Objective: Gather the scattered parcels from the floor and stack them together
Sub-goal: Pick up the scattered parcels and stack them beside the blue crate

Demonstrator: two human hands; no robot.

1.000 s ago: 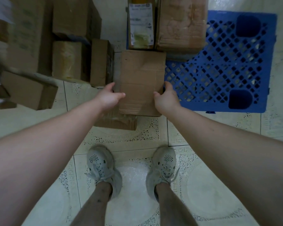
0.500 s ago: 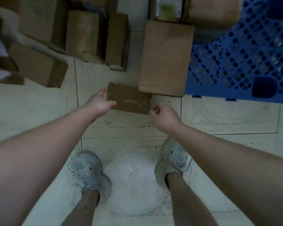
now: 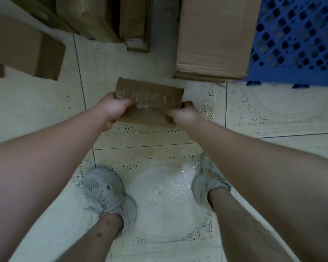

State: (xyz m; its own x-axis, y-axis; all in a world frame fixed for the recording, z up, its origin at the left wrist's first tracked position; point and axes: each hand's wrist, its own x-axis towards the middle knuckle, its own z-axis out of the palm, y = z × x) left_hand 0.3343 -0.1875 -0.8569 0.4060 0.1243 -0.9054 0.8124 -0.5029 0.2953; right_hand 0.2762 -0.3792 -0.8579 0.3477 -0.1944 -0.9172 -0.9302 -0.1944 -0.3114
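A small flat brown parcel wrapped in tape is held between both my hands, tilted up off the tiled floor just ahead of my feet. My left hand grips its left end with the thumb curled over the top. At the parcel's right end my right hand grips with fingers curled under. A larger cardboard box stands right behind it, partly on a blue pallet.
The blue plastic pallet fills the upper right. Several cardboard boxes line the top, and one box lies at the left. My two grey shoes stand on the pale tiles below.
Both hands let go of the larger box, dropped to the small parcel in front of it, closed on its ends and tipped it up. The view has tilted down.
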